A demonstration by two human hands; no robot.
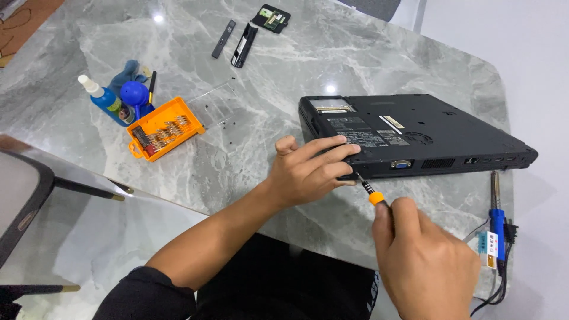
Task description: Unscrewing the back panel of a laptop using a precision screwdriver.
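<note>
A black laptop (427, 133) lies upside down on the grey marble table (284, 77). My left hand (305, 172) rests on its near left corner, fingers spread over the edge, holding the laptop steady. My right hand (424, 261) grips a small screwdriver (370, 192) with a black and orange shaft. Its tip touches the laptop's near edge just under my left fingers.
An orange bit case (163, 129) lies open at the left, beside a blue bottle (106, 99) and blue blower (135, 95). Black removed parts (244, 42) lie at the far side. A blue soldering iron (496, 222) sits at the right edge. A chair (24, 195) stands at left.
</note>
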